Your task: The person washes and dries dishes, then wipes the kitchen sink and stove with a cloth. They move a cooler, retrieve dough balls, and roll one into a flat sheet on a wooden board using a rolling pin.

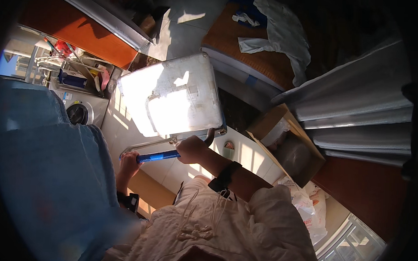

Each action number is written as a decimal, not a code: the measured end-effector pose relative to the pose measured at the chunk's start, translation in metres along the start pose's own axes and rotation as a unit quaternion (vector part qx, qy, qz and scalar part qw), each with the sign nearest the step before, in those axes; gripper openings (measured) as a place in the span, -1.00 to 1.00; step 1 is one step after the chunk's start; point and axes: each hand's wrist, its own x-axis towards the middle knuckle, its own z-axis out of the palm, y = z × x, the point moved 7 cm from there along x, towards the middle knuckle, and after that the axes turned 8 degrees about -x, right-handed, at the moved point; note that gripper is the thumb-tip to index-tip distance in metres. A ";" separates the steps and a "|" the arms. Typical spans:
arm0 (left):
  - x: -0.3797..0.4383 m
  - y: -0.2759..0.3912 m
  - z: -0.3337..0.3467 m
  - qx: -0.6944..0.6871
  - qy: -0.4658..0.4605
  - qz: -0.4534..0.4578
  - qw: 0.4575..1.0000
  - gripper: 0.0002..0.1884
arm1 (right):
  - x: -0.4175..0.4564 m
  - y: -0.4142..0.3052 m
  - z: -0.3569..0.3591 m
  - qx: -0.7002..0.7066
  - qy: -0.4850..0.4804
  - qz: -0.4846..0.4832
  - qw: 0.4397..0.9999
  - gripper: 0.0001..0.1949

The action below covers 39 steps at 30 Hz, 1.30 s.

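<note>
My left hand (pixel 129 164) is closed around the left end of a blue handle bar (pixel 156 157) with a metal frame. Near the bar's other end, my right hand (pixel 192 149) is also closed on it, beside a dark curved part. Just beyond both hands is a large flat rectangular panel (pixel 200 92), pale and worn, tilted and lit by strong sun. It appears joined to the handle's frame; its exact kind cannot be told. A black band with a device is on each wrist.
An open cardboard box (pixel 288 147) stands at the right, near grey curtains (pixel 361 108). Blue fabric (pixel 52 166) hangs close at the left. Farther off are a front-loading washing machine (pixel 96 104) and an orange-brown surface (pixel 229 31) bearing cloth. Plastic bags (pixel 308 203) lie below the box.
</note>
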 end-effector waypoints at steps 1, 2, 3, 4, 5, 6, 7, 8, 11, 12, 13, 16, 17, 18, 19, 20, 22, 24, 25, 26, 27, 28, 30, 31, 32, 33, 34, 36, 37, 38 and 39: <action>0.013 -0.009 -0.003 0.014 -0.022 0.008 1.000 -0.74 | 0.009 -0.001 -0.004 0.011 -0.018 -0.001 1.000 -0.81; 0.025 -0.015 -0.013 -0.009 0.000 0.051 0.999 -0.83 | 0.020 0.000 -0.006 0.030 -0.012 0.001 0.999 -0.81; 0.033 -0.030 -0.018 -0.013 -0.010 0.046 0.999 -0.86 | 0.033 -0.001 -0.005 0.049 -0.006 -0.003 0.999 -0.82; 0.043 -0.045 -0.023 -0.016 -0.020 0.043 0.999 -0.88 | 0.048 -0.003 -0.008 0.045 0.003 -0.014 0.999 -0.82; 0.056 -0.054 -0.024 -0.021 -0.034 0.045 0.998 -0.91 | 0.062 -0.003 -0.007 0.052 0.008 -0.009 0.999 -0.82; 0.070 -0.064 -0.031 -0.031 -0.027 0.053 0.998 -0.94 | 0.076 -0.002 -0.008 0.059 0.014 -0.002 0.998 -0.83; 0.085 -0.076 -0.039 -0.043 -0.036 0.060 0.997 -0.93 | 0.091 -0.001 -0.011 0.068 0.021 0.008 0.997 -0.83; 0.093 -0.088 -0.049 -0.038 -0.041 0.055 0.997 -0.93 | 0.104 -0.005 -0.017 0.076 0.019 0.005 0.997 -0.85; 0.147 -0.131 -0.069 -0.017 -0.065 0.066 0.996 -0.93 | 0.158 -0.001 -0.021 0.100 0.047 0.028 0.993 -0.86; 0.158 -0.141 -0.084 -0.018 -0.068 0.071 0.995 -0.93 | 0.176 -0.002 -0.025 0.094 0.072 0.025 0.993 -0.86; 0.171 -0.152 -0.099 -0.018 -0.072 0.076 0.994 -0.93 | 0.195 -0.001 -0.028 0.089 0.062 0.028 0.994 -0.82; 0.232 -0.172 -0.143 -0.005 -0.062 0.116 0.991 -0.91 | 0.247 0.006 -0.063 0.078 0.042 0.053 0.995 -0.71; 0.248 -0.181 -0.156 0.003 -0.066 0.113 0.991 -0.91 | 0.265 0.009 -0.066 0.063 0.055 0.063 0.994 -0.70; 0.270 -0.193 -0.164 0.009 -0.066 0.128 0.990 -0.91 | 0.283 0.011 -0.066 0.067 0.055 0.074 0.993 -0.69; 0.289 -0.208 -0.171 0.014 -0.064 0.141 0.988 -0.91 | 0.302 0.013 -0.066 0.071 0.055 0.083 0.992 -0.68; 0.313 -0.220 -0.179 0.030 -0.061 0.153 0.986 -0.91 | 0.322 0.014 -0.069 0.082 0.069 0.097 0.990 -0.68; 0.354 -0.249 -0.194 0.028 -0.063 0.158 0.985 -0.92 | 0.362 0.011 -0.069 0.104 0.103 0.109 0.983 -0.68; 0.386 -0.276 -0.213 0.040 -0.054 0.164 0.984 -0.93 | 0.401 0.007 -0.074 0.117 0.129 0.112 0.978 -0.77; 0.402 -0.291 -0.218 0.047 -0.047 0.179 0.982 -0.93 | 0.420 0.006 -0.075 0.123 0.139 0.111 0.976 -0.82; 0.417 -0.301 -0.223 0.053 -0.041 0.195 0.978 -0.94 | 0.440 0.007 -0.076 0.137 0.138 0.118 0.974 -0.83; 0.430 -0.310 -0.231 0.056 -0.032 0.215 0.974 -0.93 | 0.463 0.007 -0.068 0.152 0.134 0.120 0.972 -0.84; 0.438 -0.318 -0.238 0.056 -0.023 0.231 0.971 -0.91 | 0.472 0.008 -0.076 0.178 0.137 0.120 0.967 -0.84; 0.457 -0.328 -0.252 0.064 -0.011 0.255 0.965 -0.86 | 0.496 0.004 -0.088 0.204 0.126 0.116 0.964 -0.83; 0.462 -0.337 -0.255 0.066 -0.010 0.250 0.966 -0.85 | 0.515 0.000 -0.075 0.214 0.105 0.112 0.965 -0.73; 0.471 -0.345 -0.256 0.067 0.001 0.251 0.966 -0.84 | 0.533 0.000 -0.072 0.219 0.087 0.111 0.966 -0.62; 0.480 -0.353 -0.259 0.068 0.011 0.252 0.965 -0.83 | 0.546 -0.003 -0.067 0.213 0.054 0.111 0.969 -0.53; 0.479 -0.358 -0.263 0.051 0.014 0.275 0.960 -0.82 | 0.553 -0.008 -0.062 0.212 0.045 0.104 0.971 -0.49; 0.486 -0.371 -0.270 0.036 0.022 0.280 0.959 -0.81 | 0.572 -0.002 -0.066 0.194 0.037 0.082 0.977 -0.41; 0.490 -0.381 -0.271 0.039 0.027 0.262 0.964 -0.82 | 0.580 0.003 -0.072 0.207 0.022 0.069 0.976 -0.40; 0.491 -0.400 -0.266 0.016 0.014 0.227 0.974 -0.83 | 0.582 0.001 -0.077 0.228 0.002 0.059 0.972 -0.39; 0.499 -0.407 -0.270 -0.007 0.012 0.197 0.980 -0.85 | 0.591 0.007 -0.085 0.229 0.000 0.051 0.972 -0.37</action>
